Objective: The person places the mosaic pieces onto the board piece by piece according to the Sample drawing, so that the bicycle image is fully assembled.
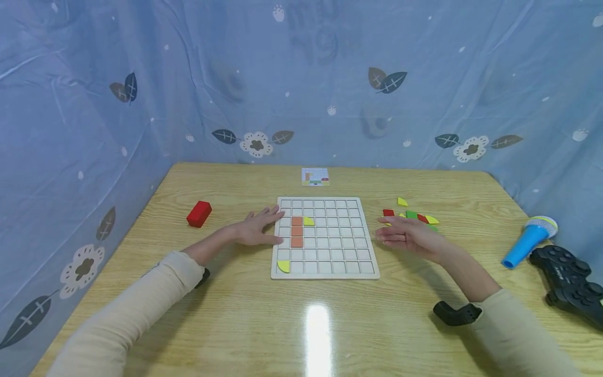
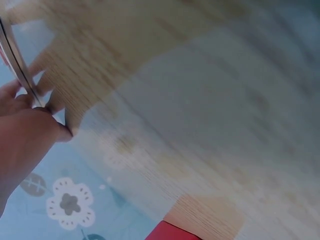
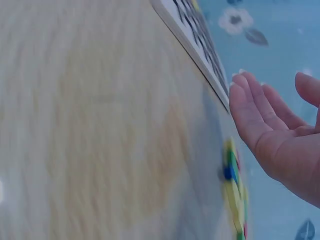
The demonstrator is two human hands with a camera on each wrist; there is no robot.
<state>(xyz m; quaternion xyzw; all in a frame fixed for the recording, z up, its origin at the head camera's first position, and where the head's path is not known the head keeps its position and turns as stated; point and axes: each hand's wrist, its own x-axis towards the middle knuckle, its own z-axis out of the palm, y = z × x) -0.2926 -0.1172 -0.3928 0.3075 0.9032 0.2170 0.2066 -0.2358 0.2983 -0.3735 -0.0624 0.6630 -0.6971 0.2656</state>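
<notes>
A white grid board [image 1: 330, 275] lies mid-table, with a column of orange squares [image 1: 297, 231] in its left part. One yellow quarter-round piece [image 1: 308, 221] sits beside the top of that column, another [image 1: 283, 266] in the lower left corner. My left hand [image 1: 256, 229] rests at the board's left edge, fingers spread. Off the board's right side, my right hand [image 1: 412, 236] is held with straight fingers and nothing in it. Just beyond it lie loose pieces, among them a green piece [image 1: 412, 214] and a red piece [image 1: 388, 213], partly hidden by the hand.
A small printed pattern card [image 1: 315, 177] lies behind the board. To the left stands a red block [image 1: 199, 214]. At the right edge are a blue toy microphone [image 1: 524, 245] and a black game controller [image 1: 567, 283]. A blue patterned curtain [image 1: 301, 78] hangs around the table.
</notes>
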